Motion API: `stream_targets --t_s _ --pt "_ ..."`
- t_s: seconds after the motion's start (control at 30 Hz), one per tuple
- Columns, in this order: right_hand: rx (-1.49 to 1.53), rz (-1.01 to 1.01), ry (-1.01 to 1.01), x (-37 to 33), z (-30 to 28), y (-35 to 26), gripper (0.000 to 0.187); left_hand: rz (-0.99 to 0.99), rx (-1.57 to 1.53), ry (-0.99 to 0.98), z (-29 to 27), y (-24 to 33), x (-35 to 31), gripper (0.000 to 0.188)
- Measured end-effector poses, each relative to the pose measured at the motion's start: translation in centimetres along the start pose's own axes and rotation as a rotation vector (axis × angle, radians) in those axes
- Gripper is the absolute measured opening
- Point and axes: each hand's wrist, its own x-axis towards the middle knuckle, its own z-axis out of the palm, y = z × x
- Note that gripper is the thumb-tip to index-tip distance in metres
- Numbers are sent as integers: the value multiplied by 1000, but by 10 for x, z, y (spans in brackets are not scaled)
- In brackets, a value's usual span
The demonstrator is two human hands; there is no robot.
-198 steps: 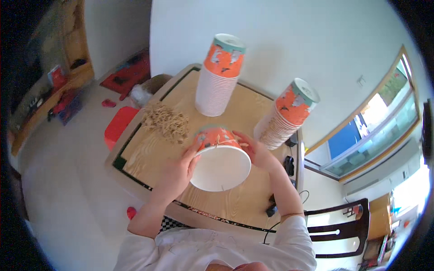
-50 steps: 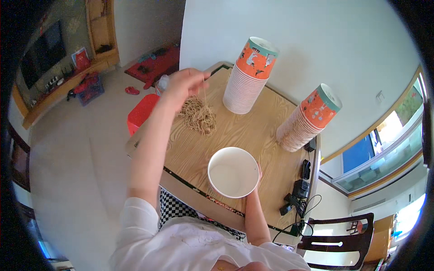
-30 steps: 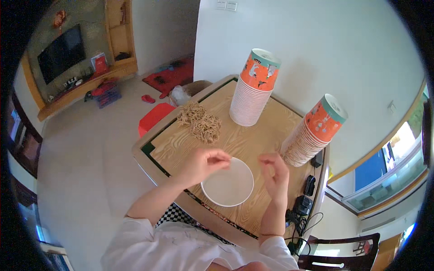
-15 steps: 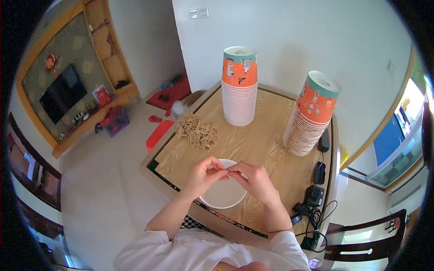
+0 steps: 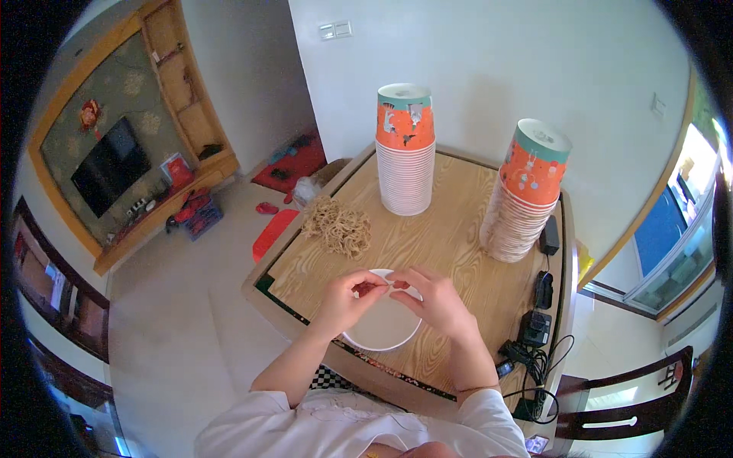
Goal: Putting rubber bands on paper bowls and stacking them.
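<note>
A round white tub (image 5: 379, 330) sits at the table's near edge, and both my hands are over its far side. My left hand (image 5: 347, 301) is closed in a pinch near the far rim; whatever is between its fingertips is too small to make out. Facing it, my right hand (image 5: 435, 304) has curled fingers, with a gap showing between thumb and forefinger and nothing visible in it. Beyond my left hand lies a tangled heap of tan twine (image 5: 336, 227). Farther back stand an upside-down stack of orange and green paper buckets (image 5: 405, 153) and a second, leaning stack (image 5: 527, 191).
Black power adapters (image 5: 534, 328) and coiled cables (image 5: 534, 382) lie along the right edge of the wooden table (image 5: 458, 252). A dark chair (image 5: 626, 420) stands at right. Left of the table is a red stool (image 5: 273, 233); a wall rises behind the stacks.
My fingertips, touching before, have moved slightly apart, and my right thumb and forefinger have parted. The view has shifted slightly; the tub, twine and stacks stay in place.
</note>
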Motion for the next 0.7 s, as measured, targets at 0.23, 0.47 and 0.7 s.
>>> stream_targets --t_s 0.23,0.47,0.7 --pt "-119 -26 -1 -3 -3 8 9 -61 -74 -20 4 3 1 7" --pt "-338 196 -197 -14 -3 19 14 15 168 -144 16 0 7 7" --pt "-504 386 -304 -29 -20 46 15 -31 316 -374 36 -39 22 10"
